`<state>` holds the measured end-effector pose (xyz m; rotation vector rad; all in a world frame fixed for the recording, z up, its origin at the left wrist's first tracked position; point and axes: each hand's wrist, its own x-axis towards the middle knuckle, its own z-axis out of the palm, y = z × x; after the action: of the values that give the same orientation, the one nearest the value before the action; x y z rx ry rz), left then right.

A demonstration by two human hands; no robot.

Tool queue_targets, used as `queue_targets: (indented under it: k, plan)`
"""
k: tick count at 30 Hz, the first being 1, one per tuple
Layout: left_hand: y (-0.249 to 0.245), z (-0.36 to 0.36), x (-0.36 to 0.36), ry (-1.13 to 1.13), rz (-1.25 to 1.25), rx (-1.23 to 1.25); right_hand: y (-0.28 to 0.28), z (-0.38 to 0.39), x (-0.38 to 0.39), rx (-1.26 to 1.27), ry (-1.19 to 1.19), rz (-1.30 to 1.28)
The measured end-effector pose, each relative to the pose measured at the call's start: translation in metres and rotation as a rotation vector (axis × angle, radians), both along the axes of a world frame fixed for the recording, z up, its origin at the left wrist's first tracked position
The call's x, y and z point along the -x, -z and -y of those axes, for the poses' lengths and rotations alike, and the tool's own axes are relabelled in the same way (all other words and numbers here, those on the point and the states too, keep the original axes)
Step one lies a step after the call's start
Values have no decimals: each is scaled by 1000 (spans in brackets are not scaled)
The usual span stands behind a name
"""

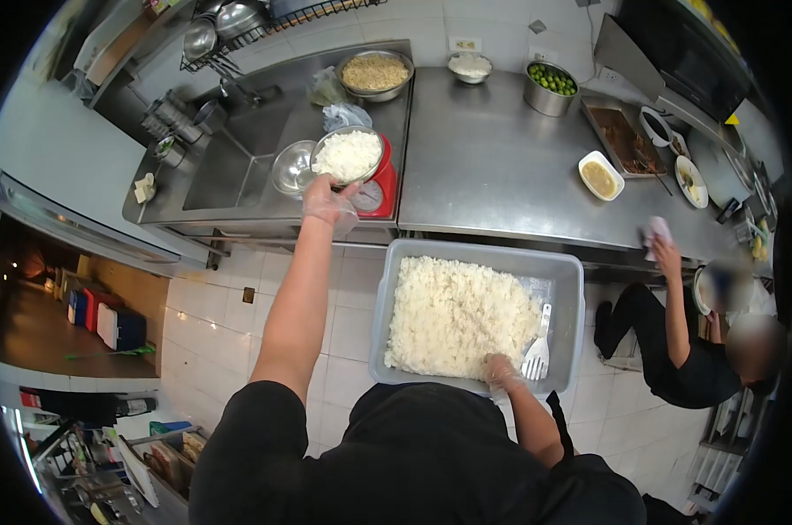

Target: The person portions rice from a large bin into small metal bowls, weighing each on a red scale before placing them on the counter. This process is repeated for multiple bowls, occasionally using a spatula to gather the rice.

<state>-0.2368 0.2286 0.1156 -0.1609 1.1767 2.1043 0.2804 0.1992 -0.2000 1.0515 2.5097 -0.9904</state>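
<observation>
My left hand (329, 203), in a clear plastic glove, reaches out and grips the near rim of a metal bowl (381, 158) of white rice (347, 154). That bowl is at the red dial scale (375, 194), overlapping its top in this view. A second metal bowl (291, 168) sits just left of it, with no food in it. My right hand (501, 374), also gloved, is at the near edge of the rice heap (457, 315) in a large grey tub (575, 306). Its fingertips are hidden in the rice. Beside it lies a white slotted spatula (539, 346).
A steel sink (225, 166) is at the left. On the counter stand a bowl of brown grain-like food (376, 72), a bowl of white food (470, 66), a pot of green produce (552, 79) and a sauce dish (599, 177). Another person (693, 359) at the right holds a cloth (657, 234).
</observation>
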Motion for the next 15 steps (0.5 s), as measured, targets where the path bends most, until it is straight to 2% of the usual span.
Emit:
queue_targets:
  k: [4, 12, 14, 15]
  plan:
    - [0, 10, 3, 82, -23, -12, -13, -8, 0, -11, -74, -20]
    - [-15, 17, -9, 146, -150, 33, 29, -10, -15, -15, -58, -89]
    - [-22, 16, -15, -17, -46, 147, 37, -10, -17, -43, -59, -93]
    - [-24, 16, -16, -15, -46, 148, 27, -11, -14, -42, -57, -93]
